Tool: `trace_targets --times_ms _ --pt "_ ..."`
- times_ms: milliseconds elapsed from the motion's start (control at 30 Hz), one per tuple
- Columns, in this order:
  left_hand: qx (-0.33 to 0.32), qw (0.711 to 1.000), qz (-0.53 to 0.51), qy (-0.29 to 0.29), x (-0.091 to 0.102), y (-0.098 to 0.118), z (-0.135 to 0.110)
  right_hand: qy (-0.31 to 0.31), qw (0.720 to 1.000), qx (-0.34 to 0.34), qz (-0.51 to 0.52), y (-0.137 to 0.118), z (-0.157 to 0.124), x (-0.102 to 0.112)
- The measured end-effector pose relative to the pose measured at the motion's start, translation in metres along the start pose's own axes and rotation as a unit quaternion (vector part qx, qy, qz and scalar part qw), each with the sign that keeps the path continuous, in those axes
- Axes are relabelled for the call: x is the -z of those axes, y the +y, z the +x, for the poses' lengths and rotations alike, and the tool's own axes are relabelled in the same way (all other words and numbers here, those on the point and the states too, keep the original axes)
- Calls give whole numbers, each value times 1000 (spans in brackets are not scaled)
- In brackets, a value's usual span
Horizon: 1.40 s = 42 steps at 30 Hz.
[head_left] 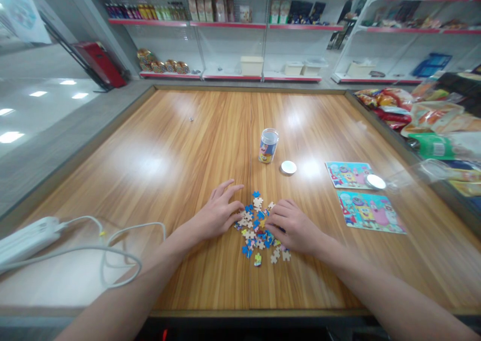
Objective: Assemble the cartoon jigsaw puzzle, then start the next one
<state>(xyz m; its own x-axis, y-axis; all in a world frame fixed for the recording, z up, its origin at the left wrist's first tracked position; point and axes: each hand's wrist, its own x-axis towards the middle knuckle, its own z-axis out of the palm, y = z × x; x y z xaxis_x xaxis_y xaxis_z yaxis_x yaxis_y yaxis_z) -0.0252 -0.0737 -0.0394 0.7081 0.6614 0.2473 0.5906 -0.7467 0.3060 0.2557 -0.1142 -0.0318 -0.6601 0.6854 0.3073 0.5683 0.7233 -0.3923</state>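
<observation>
A loose heap of small jigsaw puzzle pieces (249, 234) lies on the wooden table, some bare tan side up, others blue, yellow or pink. At the heap's left edge my left hand (221, 210) is open, fingers spread, the thumb side close to the pieces. My right hand (292, 226) covers the right side of the heap with its fingers bent down among the pieces; whether it pinches one is hidden. Beyond the heap stands a clear canister (268, 145) with a cartoon label, and a round white lid (288, 167) lies beside it.
Two cartoon picture cards (370, 212) lie at the right, with a white-lidded clear tube (409, 176) on its side by them. A white power strip (30, 238) and its cable (124, 226) occupy the left. Snack bags (432, 115) border the table's right edge; shelves (229, 25) stand behind.
</observation>
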Motion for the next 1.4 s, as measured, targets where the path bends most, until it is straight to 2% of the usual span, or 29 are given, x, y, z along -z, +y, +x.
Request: trace_targets --times_ms 433,733,900,1067,1400 --pt "26 999 -21 10 1 -4 -1 -1 1000 -2 -1 1 -1 0" --pt "29 998 -21 -47 5 7 1 5 1000 1 2 1 -1 -2" --pt "46 998 -28 -43 6 8 -1 6 1000 -2 8 1 0 -2" --pt "32 997 -31 -60 10 10 -3 3 1000 -3 12 2 0 -4" --pt "17 997 -49 -63 6 10 -1 5 1000 -6 12 2 -1 -4"
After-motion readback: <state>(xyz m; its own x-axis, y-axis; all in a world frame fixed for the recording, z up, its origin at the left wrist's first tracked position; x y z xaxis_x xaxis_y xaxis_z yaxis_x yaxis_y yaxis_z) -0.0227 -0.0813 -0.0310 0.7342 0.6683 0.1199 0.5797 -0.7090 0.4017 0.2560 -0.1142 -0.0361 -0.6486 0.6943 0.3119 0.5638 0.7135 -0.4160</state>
